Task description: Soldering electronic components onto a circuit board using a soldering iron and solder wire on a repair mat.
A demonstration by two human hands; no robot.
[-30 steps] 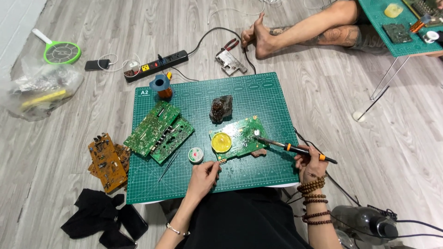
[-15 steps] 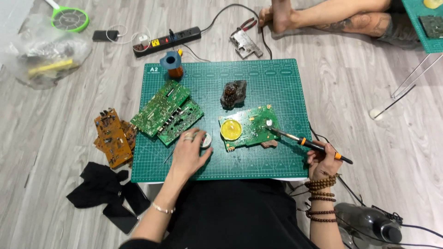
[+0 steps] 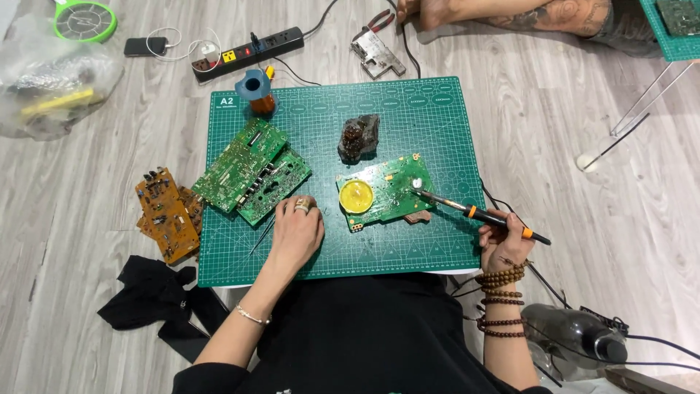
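My right hand [image 3: 503,244] grips the orange and black handle of a soldering iron [image 3: 474,213]. Its tip touches the right part of a small green circuit board [image 3: 390,191] on the green cutting mat [image 3: 408,244]. A yellow round part [image 3: 356,195] sits on that board's left side. My left hand [image 3: 295,230] lies palm down on the mat left of the board, fingers curled; what is under them is hidden. A thin metal tool [image 3: 261,236] lies by that hand.
Two larger green boards [image 3: 248,171] overlap at mat left; orange-brown boards [image 3: 166,213] lie on the floor beside it. A dark lump [image 3: 359,136] and blue spool [image 3: 254,86] stand farther back. Power strip [image 3: 248,52], black cloth [image 3: 157,299], another person's leg [image 3: 510,14].
My left hand has moved forward and to the left over the small round tin beside the board, which it now hides. The soldering iron stays on the board.
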